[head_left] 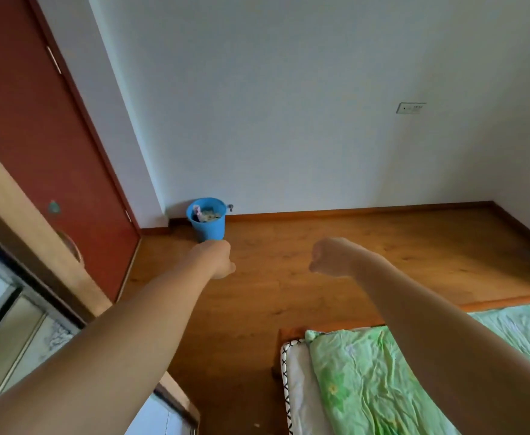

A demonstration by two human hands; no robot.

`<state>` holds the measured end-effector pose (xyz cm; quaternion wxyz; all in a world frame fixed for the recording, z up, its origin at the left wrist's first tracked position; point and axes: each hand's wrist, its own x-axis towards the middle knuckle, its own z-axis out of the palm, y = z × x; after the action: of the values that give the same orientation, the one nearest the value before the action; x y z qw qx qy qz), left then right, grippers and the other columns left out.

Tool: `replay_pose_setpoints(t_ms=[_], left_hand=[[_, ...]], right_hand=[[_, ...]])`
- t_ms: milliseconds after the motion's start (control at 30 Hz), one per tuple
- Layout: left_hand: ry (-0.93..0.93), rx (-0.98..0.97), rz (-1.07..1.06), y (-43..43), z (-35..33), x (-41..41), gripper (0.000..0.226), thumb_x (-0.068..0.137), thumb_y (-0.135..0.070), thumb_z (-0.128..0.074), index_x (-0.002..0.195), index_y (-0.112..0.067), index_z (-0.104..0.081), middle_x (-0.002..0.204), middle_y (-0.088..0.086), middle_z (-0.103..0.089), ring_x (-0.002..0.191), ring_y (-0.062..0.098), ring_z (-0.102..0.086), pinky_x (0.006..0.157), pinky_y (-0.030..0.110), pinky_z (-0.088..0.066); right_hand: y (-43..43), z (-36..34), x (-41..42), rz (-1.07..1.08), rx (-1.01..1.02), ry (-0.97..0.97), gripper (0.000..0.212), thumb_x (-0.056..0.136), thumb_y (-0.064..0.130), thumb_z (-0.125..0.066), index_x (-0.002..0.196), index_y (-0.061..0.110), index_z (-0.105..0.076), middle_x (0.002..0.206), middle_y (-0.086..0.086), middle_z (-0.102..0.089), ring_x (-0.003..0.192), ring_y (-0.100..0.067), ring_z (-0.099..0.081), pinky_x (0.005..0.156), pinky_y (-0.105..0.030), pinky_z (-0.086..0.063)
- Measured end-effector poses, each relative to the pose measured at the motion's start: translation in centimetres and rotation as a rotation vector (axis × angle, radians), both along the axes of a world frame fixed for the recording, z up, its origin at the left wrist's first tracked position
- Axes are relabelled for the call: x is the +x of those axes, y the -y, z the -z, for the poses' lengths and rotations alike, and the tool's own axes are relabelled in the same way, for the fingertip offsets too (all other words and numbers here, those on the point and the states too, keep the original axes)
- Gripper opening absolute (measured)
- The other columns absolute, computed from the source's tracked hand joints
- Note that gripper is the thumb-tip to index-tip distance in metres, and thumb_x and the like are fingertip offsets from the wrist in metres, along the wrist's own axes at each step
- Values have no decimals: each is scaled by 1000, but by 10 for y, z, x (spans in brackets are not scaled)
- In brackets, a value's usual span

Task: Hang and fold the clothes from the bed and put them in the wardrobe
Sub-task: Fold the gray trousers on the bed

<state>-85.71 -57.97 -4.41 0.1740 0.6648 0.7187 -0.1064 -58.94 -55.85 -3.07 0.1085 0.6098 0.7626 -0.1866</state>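
Both my arms stretch out in front of me over the wooden floor. My left hand (218, 257) is curled into a fist and holds nothing. My right hand (329, 257) is also a fist with nothing in it. The bed (367, 381), with a green flowered sheet, lies at the lower right, under my right forearm. No clothes show on the visible part of the bed. The wardrobe (13, 309), with sliding glass-panel doors, stands at the left edge beside my left arm.
A blue bucket (209, 219) with some items inside stands on the floor against the white wall, just beyond my left hand. A red-brown door (38, 127) is at the left. Wooden floor (383, 252) spreads between bed and wall.
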Motion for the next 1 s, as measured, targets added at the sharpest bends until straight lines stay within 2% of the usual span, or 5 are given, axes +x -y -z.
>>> replay_pose_setpoints(t_ms=[333, 467, 633, 833, 1000], left_hand=[[13, -49, 105, -206, 10, 20, 20, 97, -31, -52, 100, -14, -63, 85, 3, -64, 69, 17, -56, 59, 29, -42], [29, -55, 151, -273, 6, 37, 28, 97, -34, -54, 114, -15, -65, 103, 6, -67, 92, 22, -65, 85, 37, -55], [-2, -34, 264, -362, 8, 63, 25, 98, -30, -52, 115, -17, -63, 102, 4, -64, 91, 19, -61, 61, 29, -40], [7, -10, 421, -501, 33, 91, 35, 91, -37, -56, 121, -19, -64, 112, 2, -65, 99, 20, -61, 86, 34, -52], [-9, -24, 551, -610, 38, 113, 34, 91, -37, -56, 120, -21, -62, 114, 2, -64, 98, 20, -61, 87, 35, -53]], right_hand=[[-200, 29, 16, 50, -16, -25, 33, 92, 40, -61, 112, 16, -70, 108, -1, -70, 97, -21, -64, 87, -42, -58], [-256, 30, 35, 128, -37, -33, 36, 92, 41, -61, 116, 16, -69, 107, -2, -69, 96, -20, -64, 86, -39, -57], [-314, 32, 65, 234, -22, -36, 36, 95, 39, -61, 122, 15, -67, 116, -3, -68, 103, -21, -63, 89, -38, -57], [-396, 44, 91, 402, -13, 8, 39, 96, 42, -60, 125, 17, -66, 120, -3, -67, 103, -22, -62, 83, -35, -56], [-468, 41, 97, 589, 1, -28, 38, 96, 38, -62, 126, 16, -67, 119, -3, -68, 107, -23, -63, 92, -38, -57]])
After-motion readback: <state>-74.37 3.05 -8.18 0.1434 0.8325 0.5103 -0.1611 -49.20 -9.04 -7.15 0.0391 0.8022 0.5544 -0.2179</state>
